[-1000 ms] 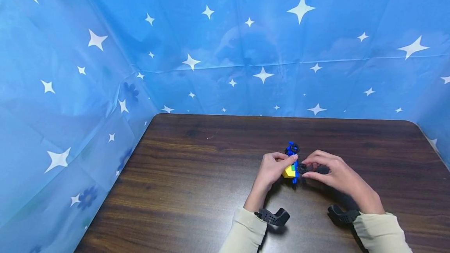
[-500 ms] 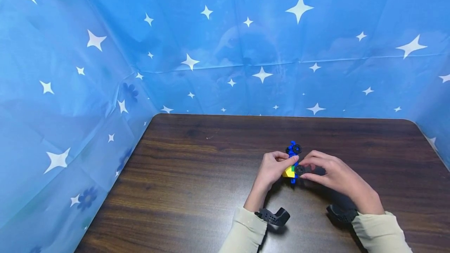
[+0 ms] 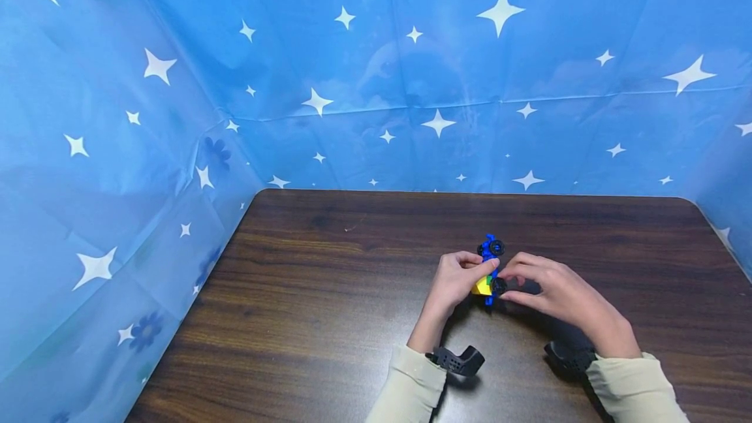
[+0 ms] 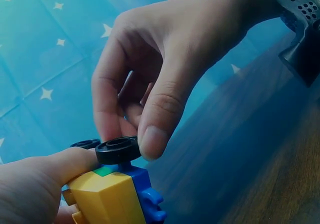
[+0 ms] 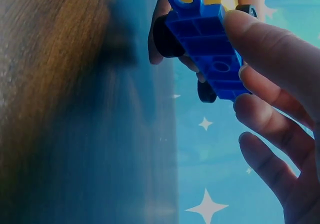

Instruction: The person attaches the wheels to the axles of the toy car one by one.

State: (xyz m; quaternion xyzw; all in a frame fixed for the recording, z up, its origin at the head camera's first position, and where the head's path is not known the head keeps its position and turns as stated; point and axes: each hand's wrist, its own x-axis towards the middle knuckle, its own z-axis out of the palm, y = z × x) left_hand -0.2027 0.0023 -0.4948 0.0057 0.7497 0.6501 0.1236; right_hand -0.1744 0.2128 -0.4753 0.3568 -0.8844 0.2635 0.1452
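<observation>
My left hand grips a small toy car with a blue chassis and a yellow block on it. The car is tipped on its side above the table, a blue hook at one end. My right hand pinches a black wheel between thumb and fingers, right at the chassis side near the yellow block. Another black wheel sits at the car's far end. In the right wrist view, two black wheels show along the opposite side, one of them a larger-looking wheel.
A dark wood-grain table lies under both hands. Blue cloth with white stars rises behind its back edge and along the sides. Black camera mounts are worn on both wrists.
My right hand has moved slightly left, bringing the black wheel from beside the car to against the chassis. The left hand keeps its grip, with the car turned very slightly.
</observation>
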